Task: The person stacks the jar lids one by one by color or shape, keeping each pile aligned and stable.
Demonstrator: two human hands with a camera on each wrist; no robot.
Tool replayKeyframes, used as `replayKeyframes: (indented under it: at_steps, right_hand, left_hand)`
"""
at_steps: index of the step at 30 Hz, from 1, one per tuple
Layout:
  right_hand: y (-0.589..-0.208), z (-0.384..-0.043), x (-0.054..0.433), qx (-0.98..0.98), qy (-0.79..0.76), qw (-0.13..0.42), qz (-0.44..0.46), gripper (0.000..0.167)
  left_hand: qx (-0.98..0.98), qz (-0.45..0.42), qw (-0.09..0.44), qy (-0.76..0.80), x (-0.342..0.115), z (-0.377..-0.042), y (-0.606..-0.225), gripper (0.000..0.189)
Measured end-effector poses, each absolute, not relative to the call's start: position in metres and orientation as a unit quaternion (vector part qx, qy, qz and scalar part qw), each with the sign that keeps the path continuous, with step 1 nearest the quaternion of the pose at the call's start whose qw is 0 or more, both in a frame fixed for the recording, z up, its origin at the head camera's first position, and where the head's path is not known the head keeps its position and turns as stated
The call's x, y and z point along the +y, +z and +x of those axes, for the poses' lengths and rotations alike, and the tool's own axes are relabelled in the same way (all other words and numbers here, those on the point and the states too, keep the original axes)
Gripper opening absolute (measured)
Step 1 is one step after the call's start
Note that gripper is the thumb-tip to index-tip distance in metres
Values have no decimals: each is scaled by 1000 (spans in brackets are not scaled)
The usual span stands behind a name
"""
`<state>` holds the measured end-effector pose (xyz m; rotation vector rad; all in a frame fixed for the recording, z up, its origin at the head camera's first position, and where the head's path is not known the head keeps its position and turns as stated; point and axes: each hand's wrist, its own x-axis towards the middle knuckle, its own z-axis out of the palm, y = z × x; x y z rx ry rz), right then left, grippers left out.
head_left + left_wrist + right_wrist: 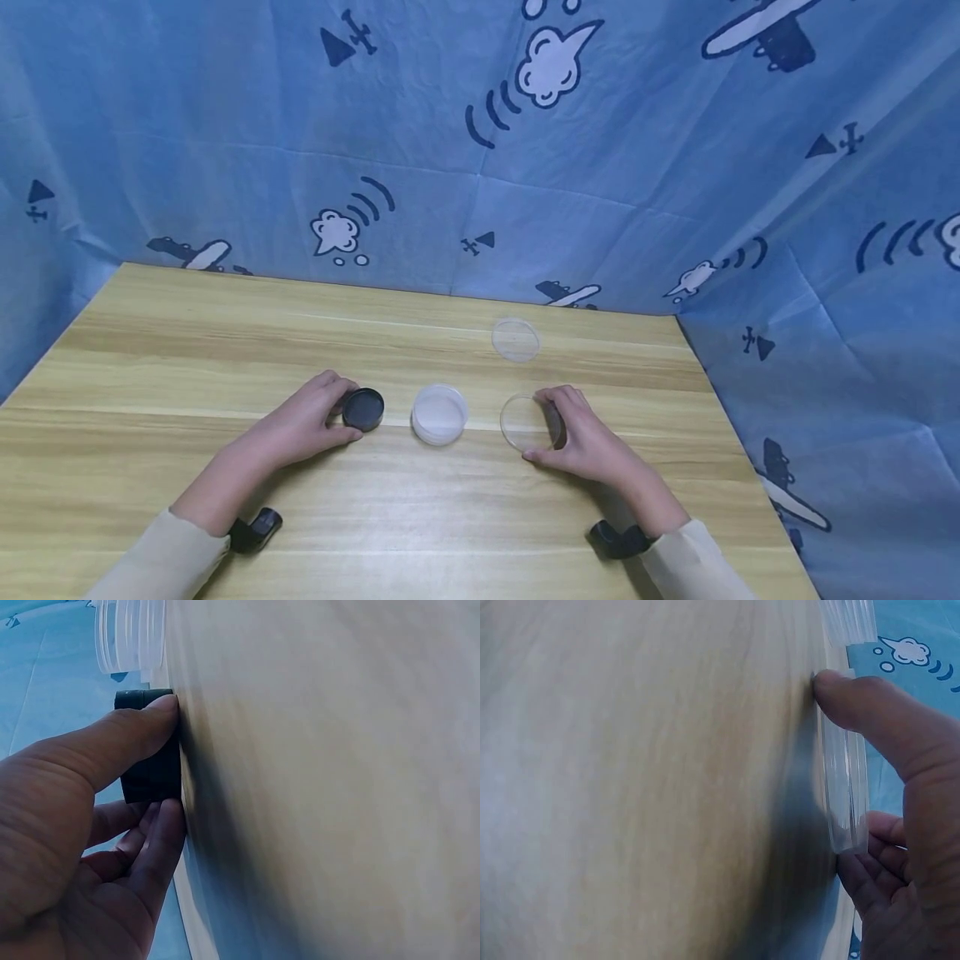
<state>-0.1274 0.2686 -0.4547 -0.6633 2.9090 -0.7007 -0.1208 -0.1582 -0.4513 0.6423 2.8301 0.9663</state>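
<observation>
My left hand (303, 421) grips a short black round container (363, 410) by its sides, thumb at the near side and fingers at the far side. In the left wrist view this black cylinder stands on the tabletop. To its right sits a stack of clear round dishes (438, 415), apart from both hands. My right hand (577, 437) holds a shallow clear petri dish (521, 423) by its right side, thumb and fingers on the rim. The right wrist view shows that dish (845, 780) low against the table. Behind it lies another flat clear disc (516, 339), untouched.
The wooden table (225, 350) ends at the back and right against a blue printed cloth (420, 167). Both wrists carry black straps with small camera mounts, the left mount (257, 530) and the right mount (618, 539) close above the table.
</observation>
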Motion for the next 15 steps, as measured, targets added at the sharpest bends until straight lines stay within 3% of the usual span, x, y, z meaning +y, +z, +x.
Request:
replayKeyframes:
  at_steps: [15]
  right_hand:
    - [-451, -126, 268, 947, -225, 60, -219, 89]
  left_hand:
    - [926, 204, 44, 315, -157, -120, -451, 54]
